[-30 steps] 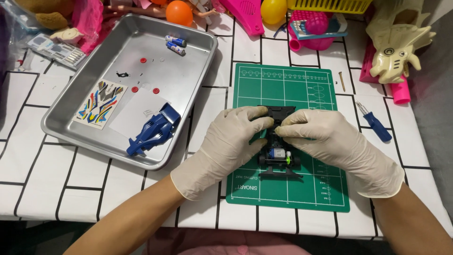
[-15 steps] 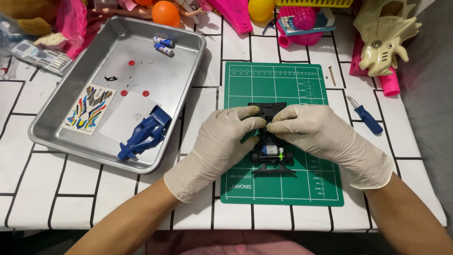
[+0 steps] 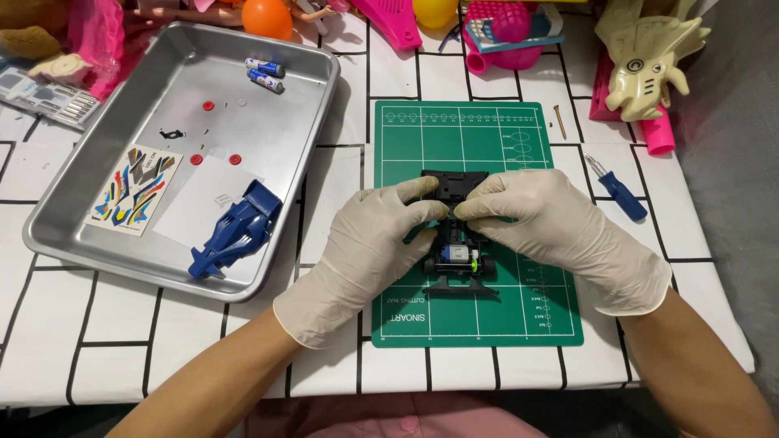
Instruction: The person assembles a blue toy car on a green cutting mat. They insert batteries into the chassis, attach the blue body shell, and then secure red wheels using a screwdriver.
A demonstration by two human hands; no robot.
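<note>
Both gloved hands stay closed on the black toy car chassis (image 3: 459, 243) on the green cutting mat (image 3: 406, 138), as half a second earlier. The left hand (image 3: 369, 247) and right hand (image 3: 552, 227) pinch its front, fingertips seemingly pressing; contact there is hidden. The blue car body (image 3: 235, 231) lies unmoved in the metal tray (image 3: 73, 243).

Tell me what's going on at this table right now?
A person in pale gloves has both hands on a small black toy car chassis lying on a green cutting mat. The left hand and right hand pinch its front end from either side. To the left, a metal tray holds the blue car body shell, a sticker sheet, two batteries and small red parts. A blue screwdriver lies to the right.
</note>
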